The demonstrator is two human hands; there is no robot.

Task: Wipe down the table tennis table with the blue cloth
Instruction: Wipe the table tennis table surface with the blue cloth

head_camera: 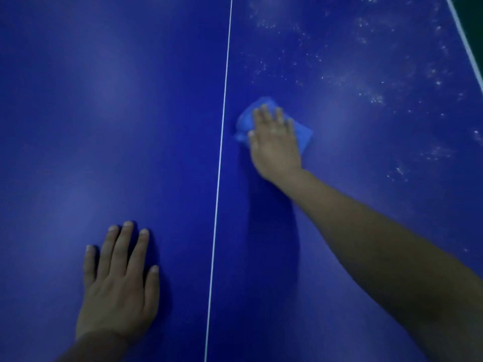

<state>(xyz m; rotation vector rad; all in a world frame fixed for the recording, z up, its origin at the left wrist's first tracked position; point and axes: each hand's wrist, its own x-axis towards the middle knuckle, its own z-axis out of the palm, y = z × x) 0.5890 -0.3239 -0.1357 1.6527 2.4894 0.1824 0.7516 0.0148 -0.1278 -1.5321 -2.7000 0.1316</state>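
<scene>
Nearest, left hand [119, 283] lies flat, fingers straight, on the dark blue table tennis table [104, 113]; right hand [274, 142], fingers spread, presses the soft, light blue cloth [304, 135] beside its white centre line [222, 137]; likely bunches, so palm it.

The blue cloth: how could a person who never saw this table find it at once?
Find the thin white centre line on the dark blue table. Just right of it, the right hand presses flat on the blue cloth, a lighter blue patch than the table.

The thin white centre line [222, 142] splits the flat dark-blue table top [104, 100]. Left of it, only the flat left hand [119, 286] occupies the surface; right of it, the right hand [274, 142], forearm and crumpled blue cloth [304, 134] block passage, with scattered white dust specks [366, 87] beyond.
</scene>
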